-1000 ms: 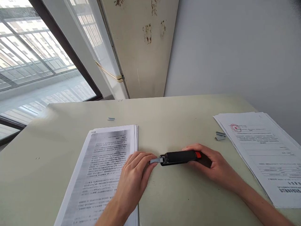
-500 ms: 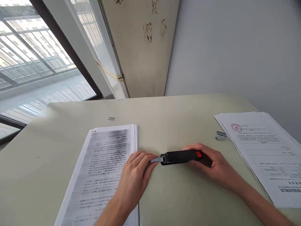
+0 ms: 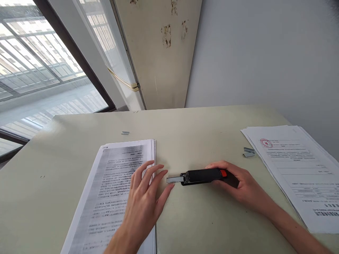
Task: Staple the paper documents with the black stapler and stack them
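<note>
Stapler, black with a red tab at its rear, lies flat on the table. The right hand is closed around the stapler's rear end and pins it down. A grey staple strip juts out of the stapler's front end, part in and part out, so the loading looks only half done: the strip is not yet seated.

The left hand hovers just off the stapler's front end, fingers spread and holding nothing, its fingertips close to the strip but apart from it.

A printed stack lies beyond the stapler's front end, under the left hand. A second stack lies beyond its rear end and bears a round red stamp. Loose staple pieces lie between the stapler and that second stack, and one more piece lies farther off, past the printed stack.

No line of print on either stack can be read, and no brand shows on the stapler.
</note>
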Available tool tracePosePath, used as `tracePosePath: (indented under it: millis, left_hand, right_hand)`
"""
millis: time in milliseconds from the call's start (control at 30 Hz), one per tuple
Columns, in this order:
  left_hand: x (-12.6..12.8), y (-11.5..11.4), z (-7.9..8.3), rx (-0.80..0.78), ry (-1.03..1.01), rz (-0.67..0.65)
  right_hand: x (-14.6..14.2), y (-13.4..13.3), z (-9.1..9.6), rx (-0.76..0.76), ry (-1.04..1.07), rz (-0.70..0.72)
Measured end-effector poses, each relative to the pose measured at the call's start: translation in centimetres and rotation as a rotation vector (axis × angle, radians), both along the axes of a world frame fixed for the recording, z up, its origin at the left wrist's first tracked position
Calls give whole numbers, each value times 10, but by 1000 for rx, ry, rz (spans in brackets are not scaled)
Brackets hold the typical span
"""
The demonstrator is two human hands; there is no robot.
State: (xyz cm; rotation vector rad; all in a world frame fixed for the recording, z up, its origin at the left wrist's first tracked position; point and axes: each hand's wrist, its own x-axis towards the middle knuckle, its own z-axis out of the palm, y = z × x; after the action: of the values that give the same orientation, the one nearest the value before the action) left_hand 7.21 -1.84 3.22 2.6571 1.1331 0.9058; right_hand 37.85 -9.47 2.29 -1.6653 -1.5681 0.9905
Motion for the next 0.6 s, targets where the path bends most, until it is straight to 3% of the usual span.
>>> tracePosePath:
  millis: [233,600]
  left_hand:
    - [-10,-24,-3,-241,17,25]
    - [10,-30,-4,-308,-39,-71]
  right_hand:
    - [-2,0,3,-9,2,-13]
    - [-1,0,2,20,34,-12]
